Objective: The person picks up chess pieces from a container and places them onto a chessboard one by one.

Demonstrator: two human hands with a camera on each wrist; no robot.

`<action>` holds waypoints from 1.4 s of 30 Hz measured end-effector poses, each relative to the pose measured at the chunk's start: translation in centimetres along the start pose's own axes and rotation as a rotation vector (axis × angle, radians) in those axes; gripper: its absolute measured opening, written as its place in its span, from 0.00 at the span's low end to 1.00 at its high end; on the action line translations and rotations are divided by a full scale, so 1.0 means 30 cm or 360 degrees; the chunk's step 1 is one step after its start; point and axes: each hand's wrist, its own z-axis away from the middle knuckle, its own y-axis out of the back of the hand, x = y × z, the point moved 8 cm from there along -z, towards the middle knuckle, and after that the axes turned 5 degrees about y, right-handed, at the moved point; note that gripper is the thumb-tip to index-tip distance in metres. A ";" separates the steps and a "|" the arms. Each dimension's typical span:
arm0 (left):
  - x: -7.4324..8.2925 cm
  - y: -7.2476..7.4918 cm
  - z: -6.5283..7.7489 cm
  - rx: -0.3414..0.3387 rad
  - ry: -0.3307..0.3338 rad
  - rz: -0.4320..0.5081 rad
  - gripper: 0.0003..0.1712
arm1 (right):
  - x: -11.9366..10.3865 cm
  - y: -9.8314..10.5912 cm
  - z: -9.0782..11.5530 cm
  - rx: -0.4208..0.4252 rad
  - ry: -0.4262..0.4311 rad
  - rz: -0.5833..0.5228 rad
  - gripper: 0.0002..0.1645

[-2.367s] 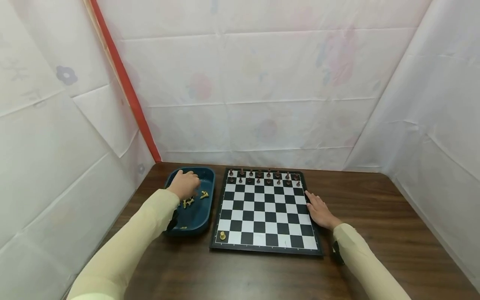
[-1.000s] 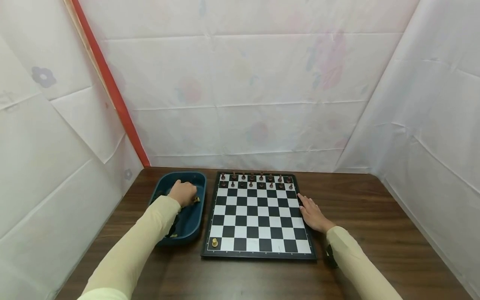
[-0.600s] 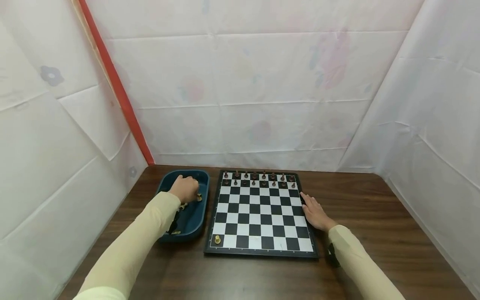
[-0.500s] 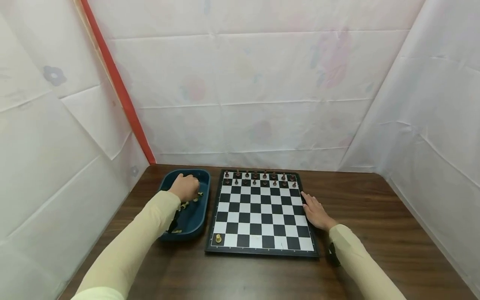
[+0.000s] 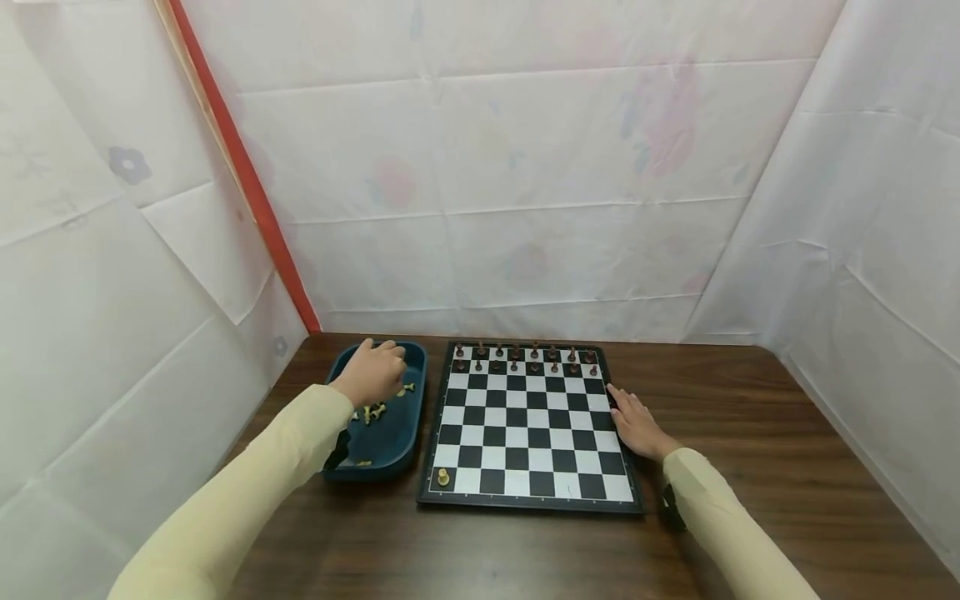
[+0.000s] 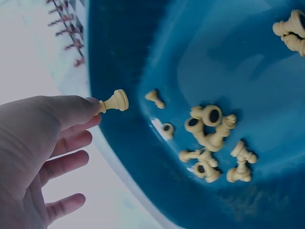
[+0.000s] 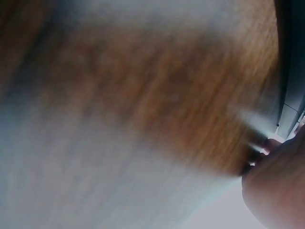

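Note:
My left hand is over the blue tray. Between thumb and forefinger it pinches a cream chess piece, base outward, its top hidden by the thumb; the other fingers are spread loosely. Several cream pieces lie tipped over in the tray. To the right is a black-and-white chessboard. A single cream piece stands in its near left corner square, and dark brown pieces fill the two far rows. My right hand rests along the board's right edge, fingers extended.
Everything stands on a dark wooden table. White patterned sheeting rises behind and at both sides, with a red strip in the back left corner.
My left hand was down among the cream pieces in the tray; now it is lifted with one piece pinched. The right hand stays at the board's edge. The head view shifts slightly.

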 end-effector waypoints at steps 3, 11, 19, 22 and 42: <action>0.019 0.032 0.005 0.0047 -0.0038 -0.0021 0.16 | -0.005 0.002 -0.001 0.0001 0.0000 -0.0007 0.30; 0.087 0.112 0.016 0.0209 -0.0165 -0.0079 0.09 | -0.007 -0.001 -0.003 -0.0006 -0.0010 -0.0022 0.30; 0.200 0.159 0.014 0.0265 -0.0279 -0.0219 0.07 | -0.003 -0.001 -0.005 -0.0014 -0.0029 -0.0017 0.31; 0.248 0.167 0.015 0.0285 -0.0334 -0.0227 0.07 | 0.001 -0.003 -0.006 -0.0015 -0.0044 -0.0022 0.31; 0.510 0.158 0.068 0.0383 -0.0645 -0.0170 0.10 | 0.012 0.005 0.006 -0.0013 -0.0034 -0.0029 0.31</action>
